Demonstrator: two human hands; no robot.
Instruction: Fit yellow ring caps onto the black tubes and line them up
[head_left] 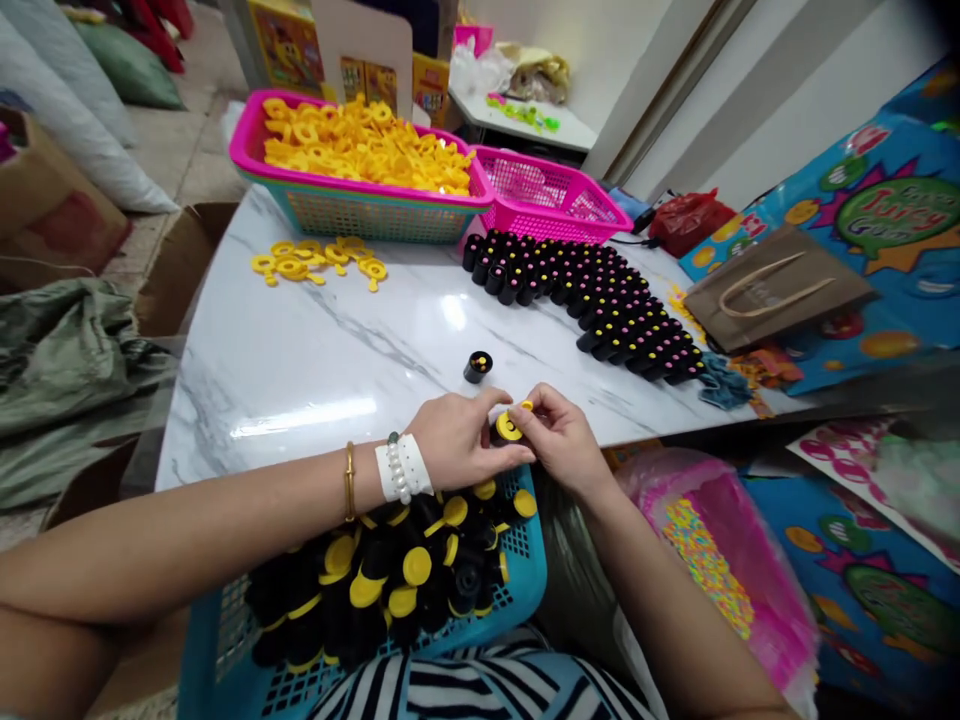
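Observation:
My left hand is curled around a small black canister, mostly hidden behind the fingers. A yellow ring-shaped cap with a tab sits at the top of it. Thumb and fingers of my right hand pinch this cap at its right side. Just beyond the hands, one open black canister stands upright on the marbled table, with small coloured bits inside. Under my left wrist, a blue basket holds many black canisters with yellow caps, lying in a jumble.
A pink basket heaped with yellow caps stands at the back, with loose caps before it. Rows of black canisters fill the right side. A pink bag of colourful candy bits is at the lower right, near a paper bag.

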